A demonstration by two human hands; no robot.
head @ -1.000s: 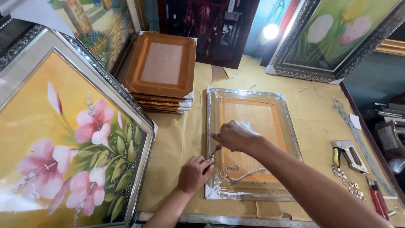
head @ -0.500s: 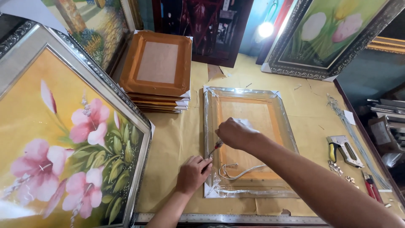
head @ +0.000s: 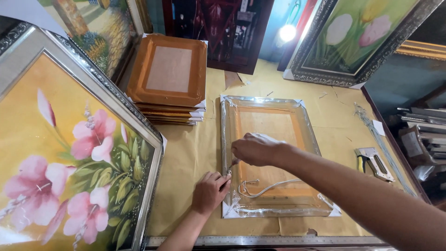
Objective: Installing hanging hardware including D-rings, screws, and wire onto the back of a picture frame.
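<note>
A picture frame wrapped in clear plastic [head: 272, 116] lies back-up on the paper-covered table [head: 195, 144]. My left hand [head: 210, 191] rests with curled fingers on the frame's left rail near the lower corner. My right hand [head: 254, 148] reaches across the frame and grips a small thin tool [head: 231, 165]. The tool's tip points down at the left rail just above my left fingers. A loose white cord [head: 265, 188] lies on the backing below my right hand.
A stack of orange-brown frames [head: 168, 74] stands at the back left. A large silver-framed painting of pink flowers [head: 79, 153] leans at the left. A staple gun [head: 374, 162] lies at the right, a metal ruler [head: 260, 241] along the front edge, a tulip painting [head: 367, 37] behind.
My right hand has shifted slightly down and left toward the frame's left rail. My left hand stays on the same spot.
</note>
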